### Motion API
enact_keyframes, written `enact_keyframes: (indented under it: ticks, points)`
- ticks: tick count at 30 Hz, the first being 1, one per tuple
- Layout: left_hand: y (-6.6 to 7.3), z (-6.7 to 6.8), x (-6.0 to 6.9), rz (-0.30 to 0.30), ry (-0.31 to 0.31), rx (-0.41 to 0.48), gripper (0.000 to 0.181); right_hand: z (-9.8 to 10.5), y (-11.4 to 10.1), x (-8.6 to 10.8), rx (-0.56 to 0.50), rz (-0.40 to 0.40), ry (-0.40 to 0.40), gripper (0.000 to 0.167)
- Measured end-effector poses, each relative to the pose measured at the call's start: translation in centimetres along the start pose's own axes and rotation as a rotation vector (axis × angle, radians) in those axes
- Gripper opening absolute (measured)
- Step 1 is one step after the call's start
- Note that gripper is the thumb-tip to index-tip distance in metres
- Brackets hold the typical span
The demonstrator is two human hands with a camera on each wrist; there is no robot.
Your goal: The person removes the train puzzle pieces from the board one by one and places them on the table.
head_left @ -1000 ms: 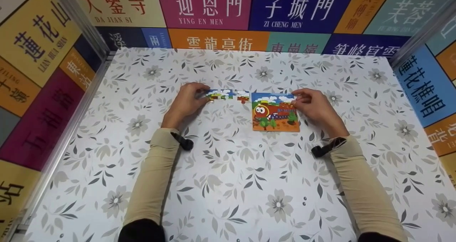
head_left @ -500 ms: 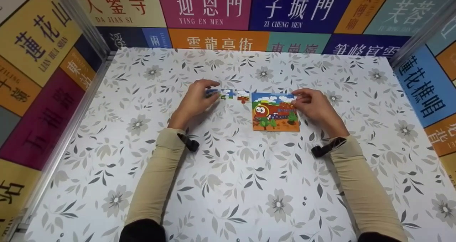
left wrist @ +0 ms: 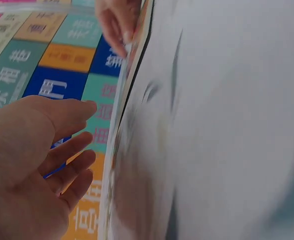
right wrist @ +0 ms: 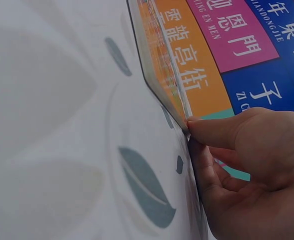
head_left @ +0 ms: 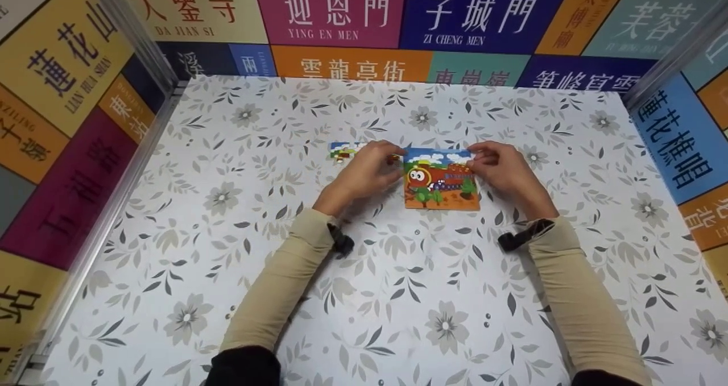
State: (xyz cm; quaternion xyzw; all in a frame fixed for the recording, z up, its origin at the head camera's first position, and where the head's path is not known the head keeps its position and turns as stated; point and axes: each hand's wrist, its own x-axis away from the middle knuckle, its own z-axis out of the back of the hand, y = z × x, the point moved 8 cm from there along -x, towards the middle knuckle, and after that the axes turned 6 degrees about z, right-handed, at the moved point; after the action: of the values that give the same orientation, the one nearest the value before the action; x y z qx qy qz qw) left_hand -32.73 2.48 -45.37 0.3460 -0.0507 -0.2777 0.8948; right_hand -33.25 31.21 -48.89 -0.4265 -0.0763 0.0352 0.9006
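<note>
A square picture card (head_left: 441, 180) with a red cartoon train lies on the flowered tabletop. My right hand (head_left: 505, 173) pinches its upper right edge; in the right wrist view the thumb and fingers of that hand (right wrist: 259, 165) meet at the corner of the card (right wrist: 156, 62). My left hand (head_left: 368, 173) hovers just left of the card, over a row of small puzzle pieces (head_left: 343, 149), and covers part of that row. In the left wrist view the left hand (left wrist: 42, 155) has loosely bent, spread fingers with nothing between them.
The white tabletop (head_left: 387, 272) with grey leaves and flowers extends around both arms. Colourful panels (head_left: 330, 11) with large characters stand along its back and both sides, with metal rails at the corners.
My left hand has moved right, from the left end of the piece row to beside the card, uncovering the leftmost pieces. The right hand still pinches the card's edge.
</note>
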Motion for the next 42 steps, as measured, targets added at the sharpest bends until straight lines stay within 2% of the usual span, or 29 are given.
enact_keyframes:
  ticks: [4,9,16,20,25,30,36,42]
  points:
    - [1.6,-2.2,-0.6,-0.029,-0.065,0.004,0.043,0.0,0.0,0.0,-0.001,0.000,0.000,0.044]
    - [3.4,-3.8,-1.5,-0.060,-0.123,0.074,0.031,-0.1,0.0,0.0,-0.018,0.000,0.002,0.044]
    - [4.9,-5.7,-2.8,-0.091,-0.138,0.097,0.033,0.1,-0.2,0.2,0.007,0.043,0.009,0.043]
    - [5.3,-6.7,-3.5,-0.085,-0.141,0.090,0.038,0.2,-0.2,0.2,0.017,0.051,0.010,0.043]
    - [5.4,-7.4,-4.1,-0.036,-0.144,0.048,0.042,0.2,-0.3,0.2,0.013,0.040,0.006,0.044]
    - [5.5,-7.7,-4.5,-0.003,-0.143,0.044,0.037,0.2,-0.3,0.1,0.014,0.041,0.005,0.043]
    - [5.7,-7.8,-4.6,0.001,-0.134,0.048,0.032,0.2,-0.3,0.2,0.014,0.042,0.008,0.043]
    - [5.9,-7.8,-4.8,-0.013,-0.132,0.093,0.037,0.2,-0.3,-0.1,0.023,0.074,0.020,0.041]
